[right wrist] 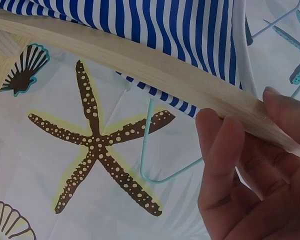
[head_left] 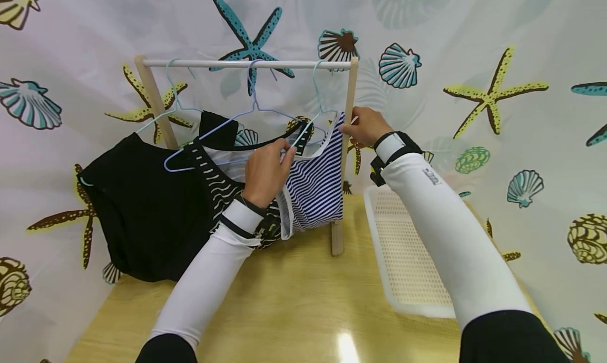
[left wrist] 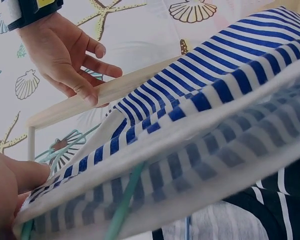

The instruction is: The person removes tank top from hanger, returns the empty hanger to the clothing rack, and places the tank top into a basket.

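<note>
A: Left hand?
B: Pinches the striped garment at its neckband; 1 arm of the teal hanger reaches the fingertips. The garment hangs to the right of this hand.
A: Right hand?
B: At the wooden post, thumb on 1 side, fingers on the other. Cannot tell whether it grips.
A: Surroundings?
B: Black garment left of the left hand; rail bearing 3 hangers above both hands; white basket on the desk, below the right hand.
</note>
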Action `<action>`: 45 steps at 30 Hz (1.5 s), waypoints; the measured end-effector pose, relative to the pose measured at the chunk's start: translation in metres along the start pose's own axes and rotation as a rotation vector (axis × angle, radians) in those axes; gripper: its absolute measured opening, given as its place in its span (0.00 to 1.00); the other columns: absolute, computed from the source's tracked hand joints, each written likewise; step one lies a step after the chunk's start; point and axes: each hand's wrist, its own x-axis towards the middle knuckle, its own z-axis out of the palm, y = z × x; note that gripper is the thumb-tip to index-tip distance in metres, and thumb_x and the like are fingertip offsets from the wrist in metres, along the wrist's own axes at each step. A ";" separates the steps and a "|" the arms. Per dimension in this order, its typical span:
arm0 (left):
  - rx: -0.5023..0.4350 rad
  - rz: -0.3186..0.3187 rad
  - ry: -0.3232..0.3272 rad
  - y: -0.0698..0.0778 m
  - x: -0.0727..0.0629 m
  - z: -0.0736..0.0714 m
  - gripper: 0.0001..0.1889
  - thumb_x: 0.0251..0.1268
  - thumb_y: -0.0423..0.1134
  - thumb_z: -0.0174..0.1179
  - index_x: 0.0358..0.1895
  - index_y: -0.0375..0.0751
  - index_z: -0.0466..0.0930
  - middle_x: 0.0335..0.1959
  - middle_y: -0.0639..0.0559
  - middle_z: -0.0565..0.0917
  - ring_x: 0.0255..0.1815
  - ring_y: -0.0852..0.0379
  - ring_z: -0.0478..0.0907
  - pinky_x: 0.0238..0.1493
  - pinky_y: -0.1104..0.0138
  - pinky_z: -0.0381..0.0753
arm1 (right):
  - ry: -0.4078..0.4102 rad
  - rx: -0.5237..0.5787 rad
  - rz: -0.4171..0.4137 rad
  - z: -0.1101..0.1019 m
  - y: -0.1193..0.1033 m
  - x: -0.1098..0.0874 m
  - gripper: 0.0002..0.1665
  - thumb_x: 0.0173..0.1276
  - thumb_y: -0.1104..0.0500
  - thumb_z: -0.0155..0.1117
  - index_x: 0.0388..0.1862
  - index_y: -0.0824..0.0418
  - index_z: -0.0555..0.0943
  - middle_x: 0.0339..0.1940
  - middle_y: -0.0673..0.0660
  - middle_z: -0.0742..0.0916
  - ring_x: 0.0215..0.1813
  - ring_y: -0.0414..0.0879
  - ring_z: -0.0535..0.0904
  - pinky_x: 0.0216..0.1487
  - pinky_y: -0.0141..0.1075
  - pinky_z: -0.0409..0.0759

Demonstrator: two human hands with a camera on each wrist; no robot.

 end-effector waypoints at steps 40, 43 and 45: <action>-0.054 0.018 0.080 0.001 0.004 -0.004 0.09 0.71 0.41 0.54 0.39 0.41 0.82 0.21 0.50 0.78 0.17 0.54 0.69 0.18 0.61 0.64 | 0.003 -0.042 0.000 0.003 -0.002 -0.001 0.24 0.73 0.51 0.56 0.60 0.64 0.70 0.51 0.65 0.83 0.39 0.52 0.83 0.40 0.42 0.83; -0.046 0.016 0.091 0.001 0.004 -0.006 0.09 0.72 0.41 0.54 0.39 0.41 0.82 0.21 0.51 0.78 0.17 0.54 0.70 0.18 0.60 0.64 | 0.000 -0.049 -0.002 0.003 -0.002 -0.001 0.24 0.74 0.50 0.56 0.61 0.64 0.70 0.52 0.66 0.82 0.41 0.53 0.83 0.41 0.42 0.83; -0.051 0.019 0.093 0.001 0.004 -0.007 0.10 0.72 0.41 0.54 0.39 0.41 0.82 0.21 0.51 0.77 0.17 0.54 0.70 0.18 0.60 0.65 | 0.002 -0.052 -0.001 0.002 -0.002 -0.001 0.25 0.74 0.50 0.56 0.60 0.65 0.70 0.52 0.66 0.82 0.42 0.54 0.83 0.42 0.43 0.83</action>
